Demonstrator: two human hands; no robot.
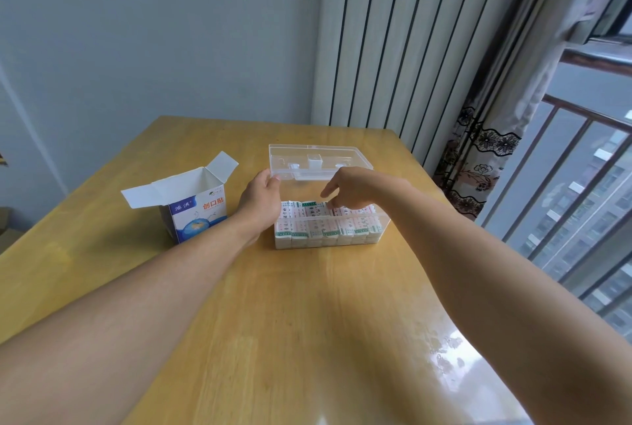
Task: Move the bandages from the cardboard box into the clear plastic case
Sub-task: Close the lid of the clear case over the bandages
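Both hands working at the clear plastic case (383, 224): right hand (352, 187) hovering, fingers loosely curled, empty, directly above bandages (307, 221) packed upright; left hand (261, 197) gripping the case's left wall; cardboard box (195, 216) sitting left, open.

A room in a high-rise flat, a home rather than a workplace; a plain wooden counter (307, 305) stands in the corner against a pale blue-grey painted wall (154, 31); beside it a tall white column radiator (393, 41) runs up the wall; a patterned curtain (478, 164) with lace flower trim hangs at the window (581, 185); outside, a balcony railing (578, 151) and apartment blocks (591, 219) seen from well above.
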